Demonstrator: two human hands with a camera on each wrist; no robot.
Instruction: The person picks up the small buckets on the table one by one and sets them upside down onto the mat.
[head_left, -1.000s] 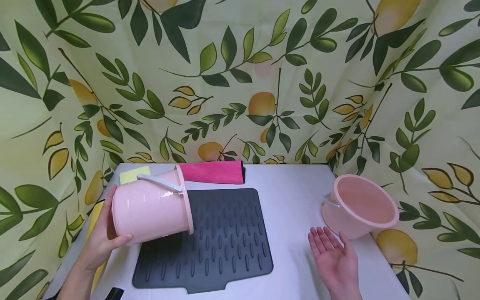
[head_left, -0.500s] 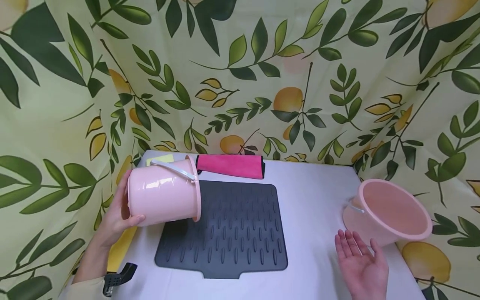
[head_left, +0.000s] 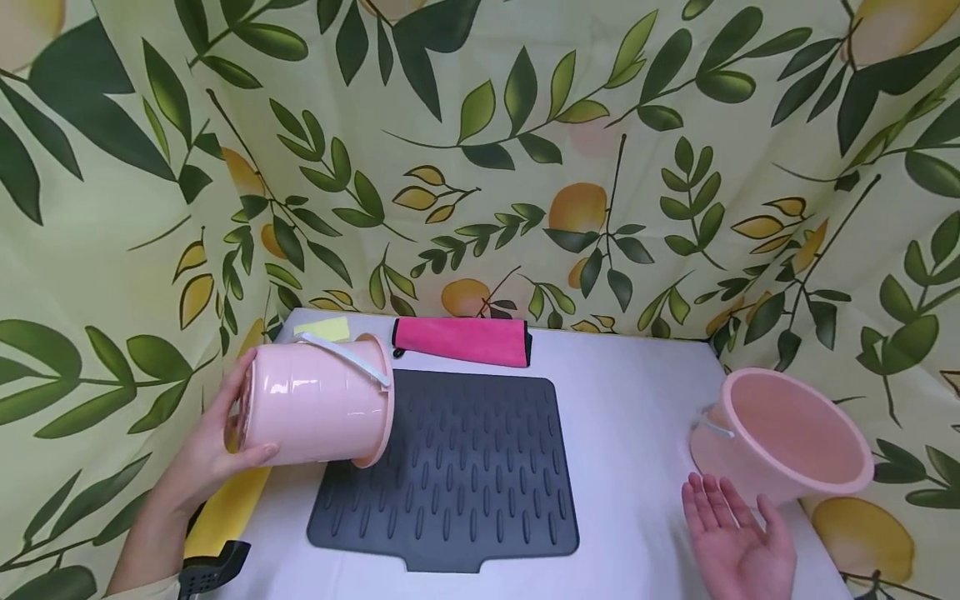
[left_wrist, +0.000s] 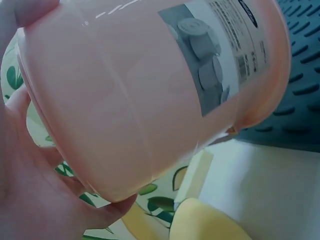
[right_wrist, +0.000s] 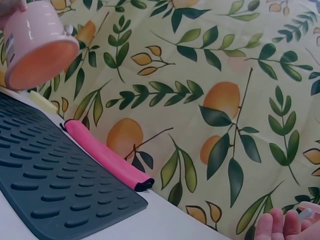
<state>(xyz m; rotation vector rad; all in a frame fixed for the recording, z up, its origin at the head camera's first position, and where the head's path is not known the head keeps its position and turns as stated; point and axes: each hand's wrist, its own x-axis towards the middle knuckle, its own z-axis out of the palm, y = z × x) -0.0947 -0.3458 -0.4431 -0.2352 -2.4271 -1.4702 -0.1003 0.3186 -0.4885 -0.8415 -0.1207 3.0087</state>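
My left hand [head_left: 208, 446] grips a pink bucket [head_left: 318, 404] round its base and holds it on its side, mouth turned right. Its pale handle [head_left: 347, 357] lies along the upper wall near the rim. In the left wrist view a printed label [left_wrist: 220, 55] shows on the bucket's wall, and fingers wrap the base. The bucket's rim overlaps the left part of a dark grey ridged mat [head_left: 450, 483]. At the right, my right hand [head_left: 738, 533] is palm up with straight fingers, holding nothing. A second pink bucket [head_left: 750, 467] stands upright just beyond its fingertips.
A rolled pink cloth [head_left: 461, 342] with black edging lies behind the mat. Beside it, at the back left corner, is a pale yellow sponge-like block [head_left: 326, 327]. Something yellow [head_left: 225, 508] lies along the table's left edge. Leaf-and-fruit patterned fabric [head_left: 480, 167] encloses the back and sides.
The head view has swung left, so everything sits further right in it. The left hand still holds the bucket tipped sideways, now slightly further left over the mat. The right hand stays palm up.
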